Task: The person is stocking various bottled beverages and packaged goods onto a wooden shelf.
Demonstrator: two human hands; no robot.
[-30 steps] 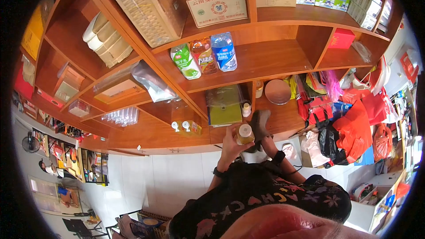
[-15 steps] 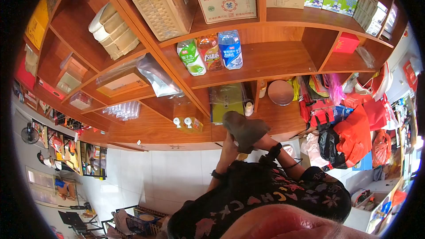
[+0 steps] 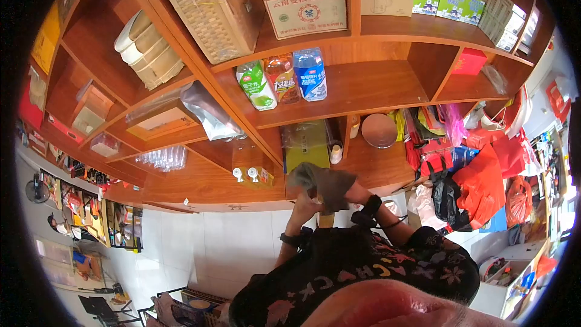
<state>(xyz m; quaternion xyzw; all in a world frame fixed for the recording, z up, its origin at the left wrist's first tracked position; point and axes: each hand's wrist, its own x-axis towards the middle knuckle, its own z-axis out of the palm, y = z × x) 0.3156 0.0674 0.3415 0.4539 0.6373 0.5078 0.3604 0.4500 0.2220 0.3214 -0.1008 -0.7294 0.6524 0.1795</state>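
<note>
left hand [image 3: 306,207]: closed round the side of the jar, its fingertips partly hidden by cloth.
right hand [image 3: 356,193]: gripping the grey cloth, with most of the fingers covered by it.
jar [image 3: 325,221]: held in front of the lower shelf's front edge, close to the person's dark shirt [image 3: 393,254]; its yellowish lower part shows beneath the cloth, its top is hidden.
grey cloth [image 3: 327,183]: bunched over the jar's upper part, above the lower shelf's front edge.
lower shelf [image 3: 384,166]: two white-topped bottles [image 3: 253,175] near the front edge, left of the hands; a green flat package [image 3: 299,156] just behind the cloth; a small white-capped bottle [image 3: 336,154] beside that package's right edge; a round disc [image 3: 379,131] further right, toward the back.
shelf above [image 3: 375,82]: three drink pouches [image 3: 280,80] in a row by the left end.
right end of the lower shelf: red bags [image 3: 481,172] crowded together.
</note>
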